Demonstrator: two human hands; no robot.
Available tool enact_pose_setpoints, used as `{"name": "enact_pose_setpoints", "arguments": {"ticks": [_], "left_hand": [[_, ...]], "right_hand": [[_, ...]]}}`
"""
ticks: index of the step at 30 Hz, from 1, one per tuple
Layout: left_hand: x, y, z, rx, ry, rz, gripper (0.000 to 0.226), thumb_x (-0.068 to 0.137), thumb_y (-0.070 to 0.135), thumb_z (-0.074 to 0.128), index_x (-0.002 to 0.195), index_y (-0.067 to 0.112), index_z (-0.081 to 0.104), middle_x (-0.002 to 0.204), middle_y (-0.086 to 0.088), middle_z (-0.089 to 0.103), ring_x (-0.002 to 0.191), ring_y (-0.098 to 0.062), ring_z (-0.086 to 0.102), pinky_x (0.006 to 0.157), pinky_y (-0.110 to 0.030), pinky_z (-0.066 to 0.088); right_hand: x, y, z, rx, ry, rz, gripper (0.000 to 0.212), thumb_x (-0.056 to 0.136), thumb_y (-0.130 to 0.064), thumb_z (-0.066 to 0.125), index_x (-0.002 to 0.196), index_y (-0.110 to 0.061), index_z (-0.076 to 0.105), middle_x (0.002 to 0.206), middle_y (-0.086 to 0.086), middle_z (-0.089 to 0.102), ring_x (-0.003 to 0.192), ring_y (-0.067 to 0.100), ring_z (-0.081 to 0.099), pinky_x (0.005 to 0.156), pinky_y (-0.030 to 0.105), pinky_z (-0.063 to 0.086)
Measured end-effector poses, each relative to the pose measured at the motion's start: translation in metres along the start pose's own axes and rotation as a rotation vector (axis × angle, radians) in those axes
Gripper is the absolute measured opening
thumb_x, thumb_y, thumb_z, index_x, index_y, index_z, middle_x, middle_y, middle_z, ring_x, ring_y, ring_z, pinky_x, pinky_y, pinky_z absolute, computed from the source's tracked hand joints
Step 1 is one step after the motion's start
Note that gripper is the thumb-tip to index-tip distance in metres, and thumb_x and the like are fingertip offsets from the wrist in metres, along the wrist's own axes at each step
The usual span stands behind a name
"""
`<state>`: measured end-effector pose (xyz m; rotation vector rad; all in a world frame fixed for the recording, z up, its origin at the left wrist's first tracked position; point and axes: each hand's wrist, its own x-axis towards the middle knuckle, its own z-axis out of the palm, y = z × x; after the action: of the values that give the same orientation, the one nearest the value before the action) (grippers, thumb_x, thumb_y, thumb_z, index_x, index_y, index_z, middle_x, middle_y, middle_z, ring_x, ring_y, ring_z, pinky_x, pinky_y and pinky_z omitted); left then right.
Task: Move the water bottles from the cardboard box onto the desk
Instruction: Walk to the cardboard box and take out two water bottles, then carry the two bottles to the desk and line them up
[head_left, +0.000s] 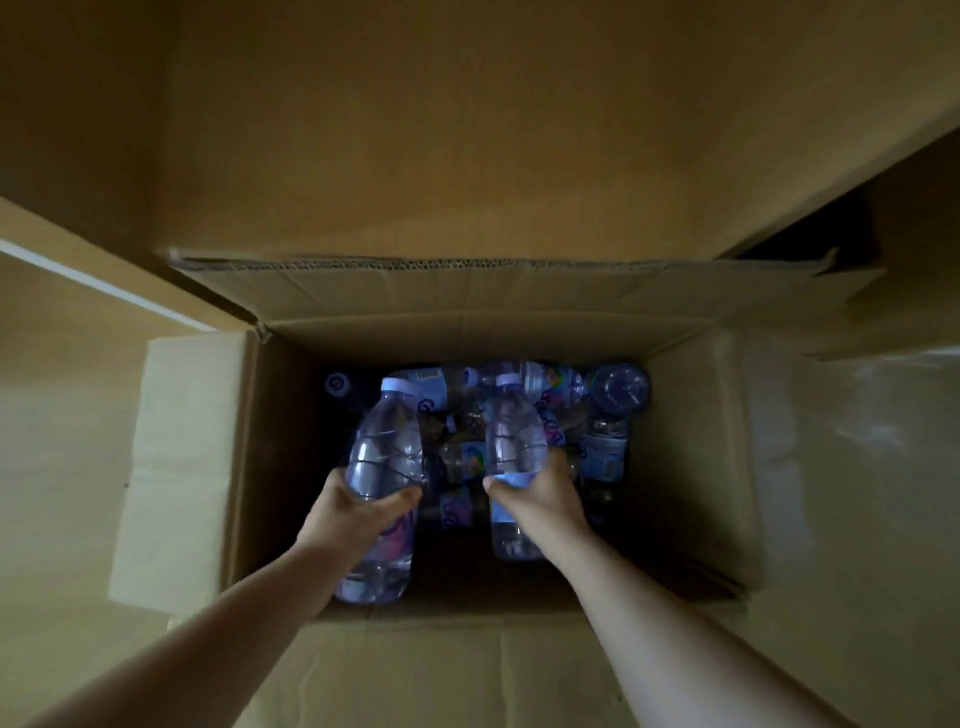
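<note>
I see my left hand (358, 512) gripping one water bottle (384, 452) and my right hand (540, 493) gripping a second bottle (514, 441), both inside the open cardboard box (249, 467), caps pointing away from me, long axes running front to back. Their labels are too blurred to read. More bottles (602, 447) lie jumbled beneath, with bare floor showing along the box's near wall.

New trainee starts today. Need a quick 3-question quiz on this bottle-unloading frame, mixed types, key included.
1. True or false: both hands hold a bottle.
2. The bottles not in hand lie: A) in the cardboard box B) on a flap C) on the floor?
3. What colour are the held bottles' caps?

Key:
1. True: left hand grips the left bottle, right hand the right bottle.
2. A, in the cardboard box.
3. Pale purple.
</note>
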<state>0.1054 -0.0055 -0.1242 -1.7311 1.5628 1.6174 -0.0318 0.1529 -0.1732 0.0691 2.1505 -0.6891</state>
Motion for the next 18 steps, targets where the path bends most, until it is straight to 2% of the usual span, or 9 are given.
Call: {"name": "enact_pose_setpoints", "arguments": {"ticks": [1, 3, 5, 8, 11, 15, 18], "left_hand": [[-0.014, 0.005, -0.010, 0.010, 0.020, 0.013, 0.057, 0.066, 0.033, 0.085, 0.110, 0.012, 0.054, 0.095, -0.012, 0.068, 0.084, -0.030, 0.067, 0.078, -0.042, 0.057], [-0.043, 0.014, -0.030, 0.014, 0.073, 0.035, 0.054, 0.067, 0.037, 0.084, 0.104, 0.015, 0.051, 0.091, -0.009, 0.066, 0.080, -0.029, 0.067, 0.063, -0.035, 0.055], [-0.070, 0.020, -0.047, 0.016, 0.127, 0.057, 0.052, 0.069, 0.038, 0.082, 0.103, 0.015, 0.051, 0.089, -0.009, 0.066, 0.075, -0.027, 0.065, 0.052, -0.027, 0.047], [-0.120, 0.030, -0.070, -0.072, 0.210, 0.069, 0.053, 0.072, 0.036, 0.081, 0.108, 0.013, 0.050, 0.095, -0.010, 0.065, 0.082, -0.028, 0.063, 0.066, -0.032, 0.047], [-0.176, 0.037, -0.100, -0.190, 0.307, 0.109, 0.051, 0.072, 0.034, 0.081, 0.104, 0.013, 0.048, 0.095, -0.008, 0.063, 0.087, -0.028, 0.062, 0.079, -0.037, 0.049], [-0.242, 0.030, -0.153, -0.326, 0.454, 0.134, 0.052, 0.068, 0.040, 0.082, 0.099, 0.019, 0.046, 0.089, 0.001, 0.060, 0.079, -0.019, 0.060, 0.065, -0.032, 0.046], [-0.286, 0.008, -0.199, -0.449, 0.552, 0.121, 0.055, 0.067, 0.042, 0.082, 0.100, 0.019, 0.045, 0.091, 0.002, 0.058, 0.083, -0.021, 0.060, 0.068, -0.033, 0.047]], "right_hand": [[-0.020, -0.011, -0.005, -0.021, 0.031, -0.024, 0.068, 0.072, -0.041, 0.080, 0.125, -0.020, 0.042, 0.118, -0.001, 0.058, 0.091, 0.015, 0.063, 0.059, 0.015, 0.042], [-0.060, -0.033, -0.013, -0.059, 0.088, -0.095, 0.074, 0.072, -0.043, 0.080, 0.129, -0.017, 0.040, 0.122, 0.001, 0.056, 0.101, 0.019, 0.062, 0.067, 0.020, 0.042], [-0.097, -0.052, -0.017, -0.069, 0.145, -0.177, 0.075, 0.072, -0.042, 0.080, 0.130, -0.016, 0.039, 0.118, -0.002, 0.055, 0.108, 0.021, 0.061, 0.072, 0.022, 0.042], [-0.155, -0.088, -0.025, -0.079, 0.207, -0.298, 0.076, 0.073, -0.040, 0.079, 0.132, -0.014, 0.040, 0.121, -0.001, 0.057, 0.111, 0.020, 0.059, 0.078, 0.024, 0.047], [-0.212, -0.128, -0.034, -0.093, 0.199, -0.388, 0.078, 0.075, -0.040, 0.078, 0.136, -0.012, 0.038, 0.129, 0.004, 0.056, 0.115, 0.023, 0.058, 0.086, 0.032, 0.050], [-0.286, -0.181, -0.035, -0.140, 0.139, -0.551, 0.072, 0.076, -0.040, 0.077, 0.131, -0.013, 0.040, 0.127, 0.002, 0.055, 0.113, 0.023, 0.058, 0.084, 0.032, 0.049], [-0.343, -0.220, -0.018, -0.200, 0.068, -0.642, 0.073, 0.076, -0.040, 0.077, 0.131, -0.012, 0.039, 0.128, 0.006, 0.054, 0.114, 0.026, 0.058, 0.084, 0.035, 0.050]]}}
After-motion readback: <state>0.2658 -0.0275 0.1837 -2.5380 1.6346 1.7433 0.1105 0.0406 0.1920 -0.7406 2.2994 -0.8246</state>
